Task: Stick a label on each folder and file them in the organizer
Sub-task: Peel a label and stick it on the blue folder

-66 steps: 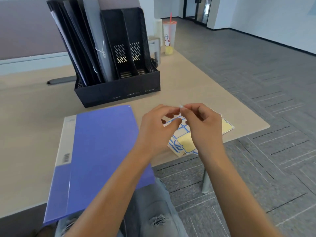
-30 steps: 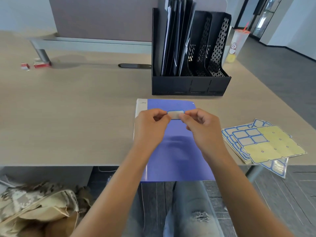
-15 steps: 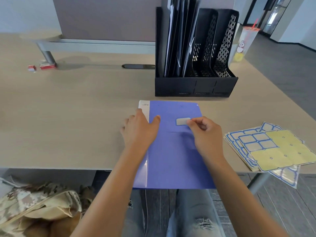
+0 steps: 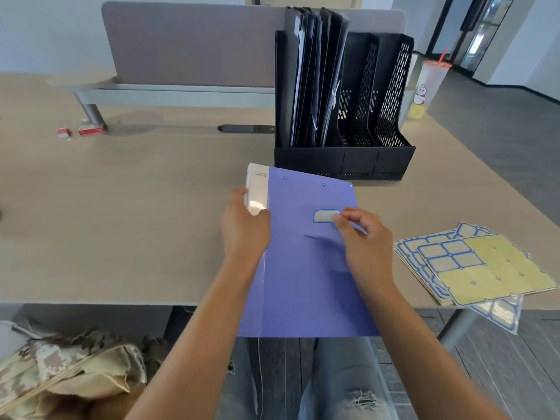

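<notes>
The right hand [image 4: 362, 237] has its fingers loosely curled, with the fingertips [image 4: 339, 218] resting on the right end of the label [image 4: 326, 216]. Whether they press the label flat or pinch its edge cannot be told. The label lies on the upper right part of the blue folder [image 4: 303, 268].

The left hand [image 4: 244, 230] grips the folder's left spine edge: thumb on the pale spine strip, fingers wrapped out of sight beneath. Half a second ago this hand lay flat on the cover. The folder's far end now appears raised off the desk [image 4: 121, 222] and its top edge sits slightly askew; in the earlier frame it lay square. Its near end overhangs the desk edge above the person's lap.

The organizer [image 4: 344, 160] stands just beyond the folder, apart from it. Dark folders [image 4: 312, 80] fill its left compartment; the other two compartments show only perforated walls. A stack of label sheets [image 4: 472, 265] lies to the right of the folder, its lowest sheet hanging past the desk edge.

Hidden or unclear: the left fingers under the folder, the print on the spine strip, and any writing on the label. A cup [image 4: 428, 89] stands partly behind the organizer. A camouflage bag [image 4: 60, 380] is cut off at the lower left.
</notes>
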